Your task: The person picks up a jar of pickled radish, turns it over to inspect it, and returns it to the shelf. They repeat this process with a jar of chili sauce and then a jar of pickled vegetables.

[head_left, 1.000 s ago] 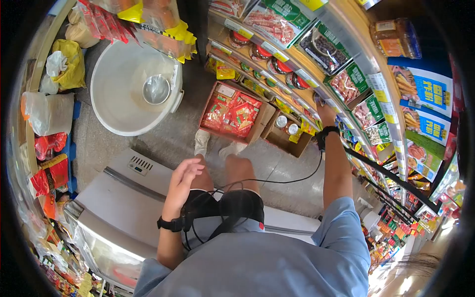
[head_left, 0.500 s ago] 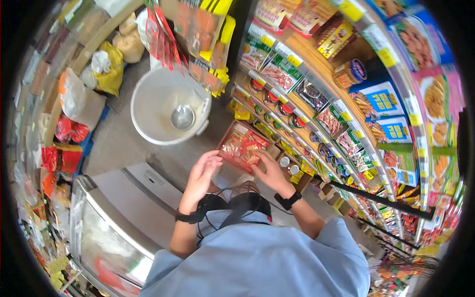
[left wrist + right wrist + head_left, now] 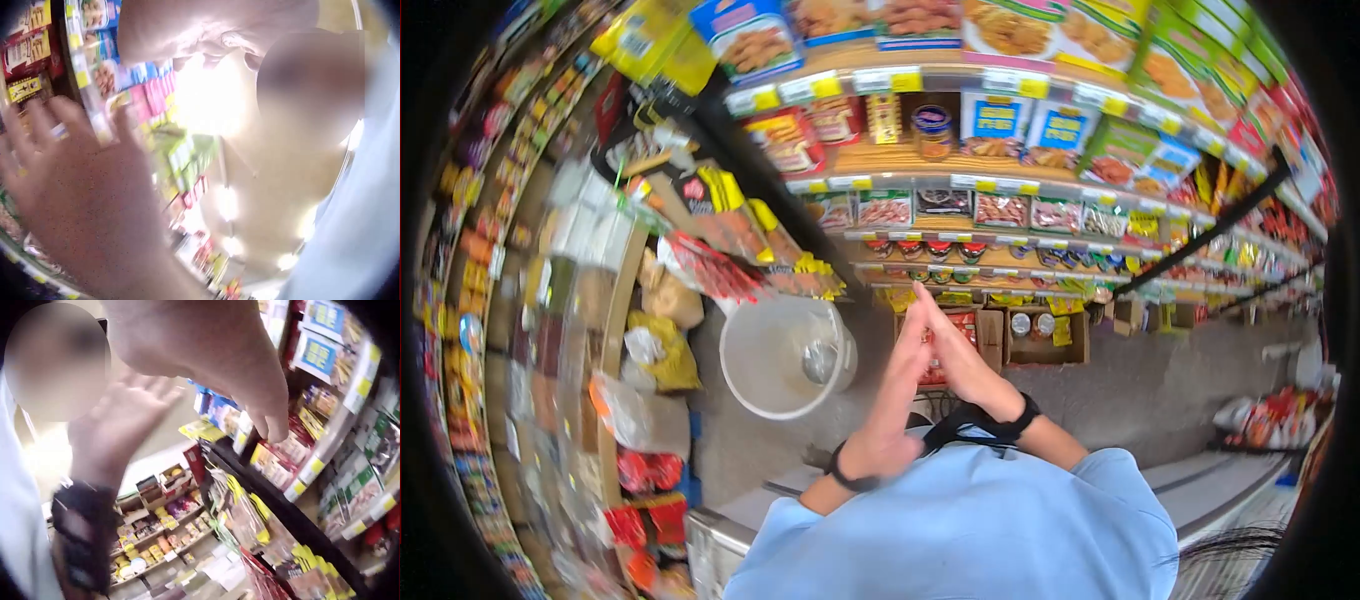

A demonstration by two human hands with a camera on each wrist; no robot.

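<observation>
In the head view my left hand (image 3: pixel 890 392) and right hand (image 3: pixel 970 372) are raised before the blue shirt. Their straight fingers slant inward, and the fingertips overlap at the top like a steep roof. No object shows between them. The right wrist view shows fingers extended on the right hand (image 3: pixel 219 356) and, lower and to the left, on the left hand (image 3: pixel 119 428). Each wrist wears a black band. Partly hidden behind the hands is a box of red packets (image 3: pixel 962 325) on the floor.
A white bucket (image 3: pixel 740 375) with a metal bowl (image 3: pixel 817 361) inside stands left of the hands. Ahead run shelves (image 3: pixel 880 158) of packaged food. A cardboard box (image 3: pixel 1050 350) holding cans sits on the floor, and bags (image 3: pixel 662 355) line the left side.
The right hand has come from the shelf to meet the left in front of the body. Both hands have risen and closed together. The head view has turned toward the shelves.
</observation>
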